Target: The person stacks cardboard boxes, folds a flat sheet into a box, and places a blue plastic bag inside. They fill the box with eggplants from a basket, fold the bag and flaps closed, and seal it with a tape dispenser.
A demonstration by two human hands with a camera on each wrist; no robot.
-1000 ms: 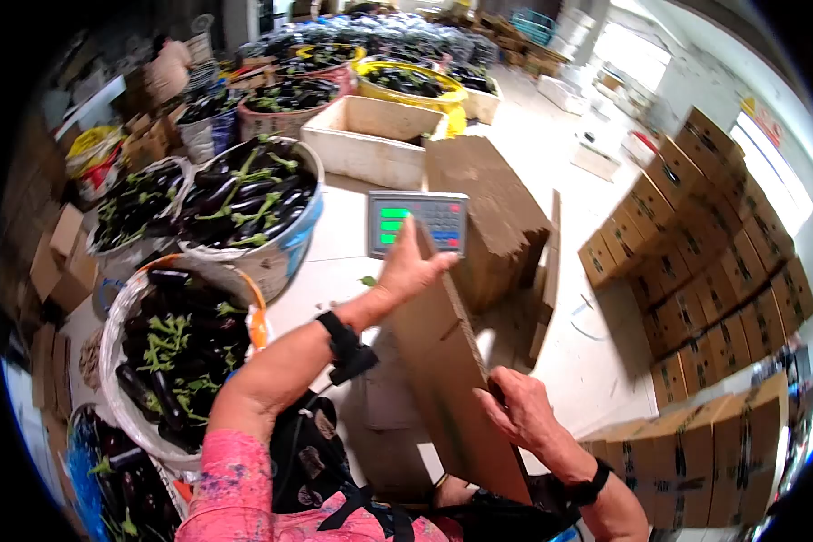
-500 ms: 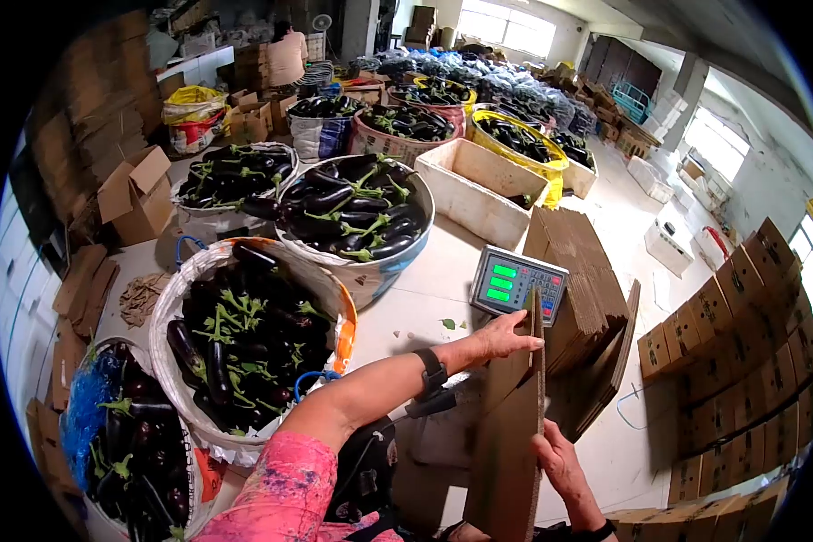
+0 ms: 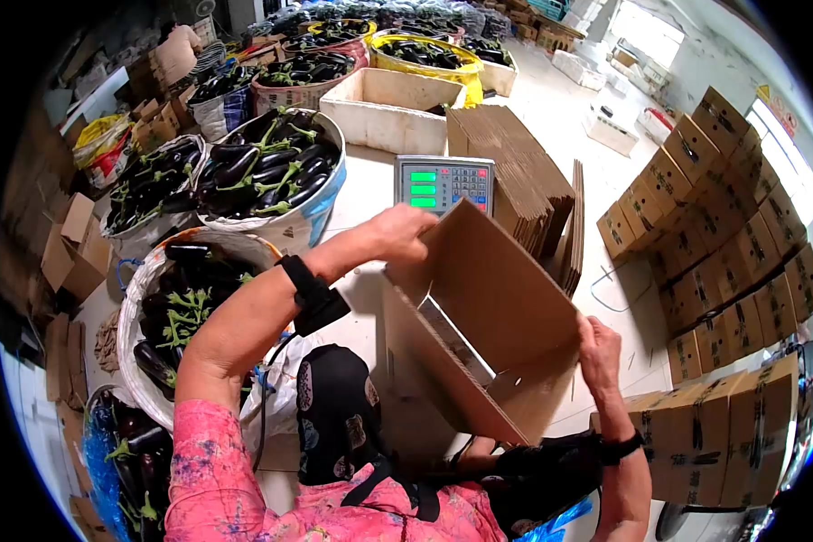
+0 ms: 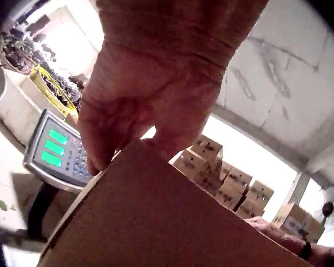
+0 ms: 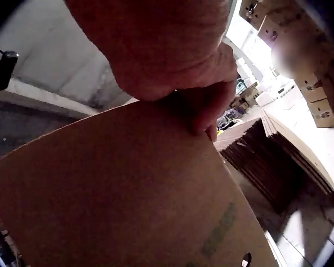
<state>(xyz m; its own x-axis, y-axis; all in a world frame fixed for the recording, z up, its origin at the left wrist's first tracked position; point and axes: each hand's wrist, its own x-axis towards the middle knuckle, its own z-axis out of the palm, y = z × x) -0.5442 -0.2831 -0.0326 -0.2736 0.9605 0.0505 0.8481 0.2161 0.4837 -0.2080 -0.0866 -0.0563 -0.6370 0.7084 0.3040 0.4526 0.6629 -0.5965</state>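
Note:
A cardboard box (image 3: 524, 316), opened out into a four-sided sleeve, is held between both hands over the lap. My left hand (image 3: 397, 233) pinches its far left corner, with the thumb and fingers on either side of the cardboard (image 4: 150, 217) in the left wrist view. At the opposite, right-hand corner, my right hand (image 3: 600, 355) grips the edge; its fingers curl over the board (image 5: 111, 183) in the right wrist view. Light floor shows through the box's open bottom. Just beyond the left hand stands a scale display (image 3: 445, 183) with green lit readouts.
Flattened cardboard boxes (image 3: 515, 167) stand in a stack behind the scale. Tubs of eggplants (image 3: 271, 176) line the left side, and a white foam crate (image 3: 379, 131) sits farther back. Closed cartons (image 3: 732, 235) are piled on the right.
The cardboard was flat and upright, edge toward me; now it is spread into a hollow box. The hands have moved apart, the right one going up and outward.

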